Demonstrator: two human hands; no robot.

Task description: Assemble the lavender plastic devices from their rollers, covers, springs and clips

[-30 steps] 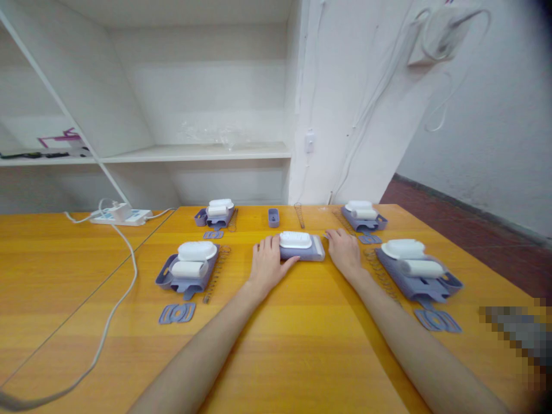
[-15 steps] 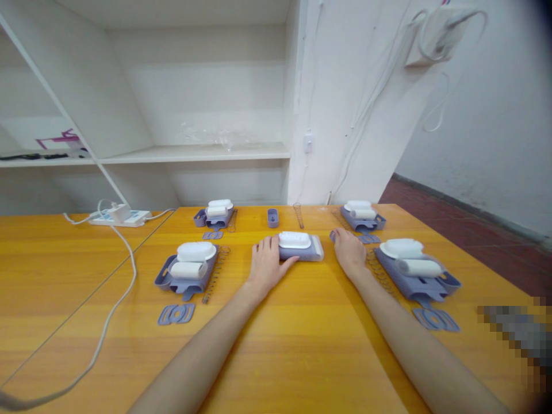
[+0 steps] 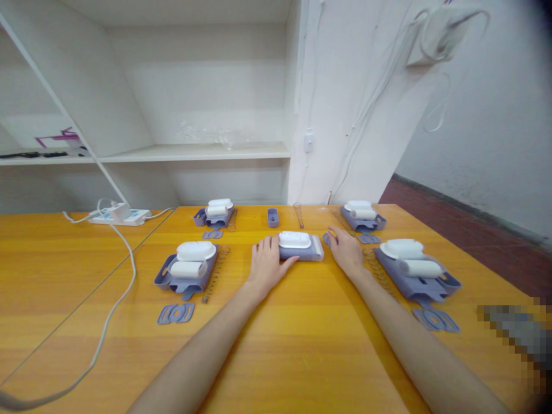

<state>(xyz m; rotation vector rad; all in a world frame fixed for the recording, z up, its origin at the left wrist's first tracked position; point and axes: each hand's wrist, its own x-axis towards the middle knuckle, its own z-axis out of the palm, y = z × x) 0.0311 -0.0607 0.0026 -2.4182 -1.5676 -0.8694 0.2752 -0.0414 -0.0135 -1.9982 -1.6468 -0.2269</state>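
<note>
The head view shows a purple case (image 3: 295, 254) lying at the middle of the frame, with a white brush (image 3: 294, 239) on top, bristles up, and a pale strip at its right end. The left hand (image 3: 266, 264) grips the case's left end, its fingers close together over the far side and its thumb stretched along the near edge. Just beside the right end, the right hand (image 3: 346, 250) pinches a small purple piece (image 3: 326, 238) between thumb and fingertips; how the other fingers are curled I cannot tell.

Beyond the case, at centre, a purple cup (image 3: 272, 217) and an upright-looking spring (image 3: 299, 215) sit apart near the table's far edge. Left of centre is a front left set (image 3: 190, 283) of case, brush and white roller, with a coil (image 3: 215, 276) beside it and flat plates (image 3: 176, 314) below. A similar front right set (image 3: 425, 287) lies right of centre; two smaller-looking ones lie farther back. All rest on the wooden table (image 3: 293, 345). At the left, a power strip (image 3: 138, 217) lies near a white cable (image 3: 135, 270). Clear plastic (image 3: 226, 138) lies on a shelf (image 3: 198, 153) at upper centre-left.
</note>
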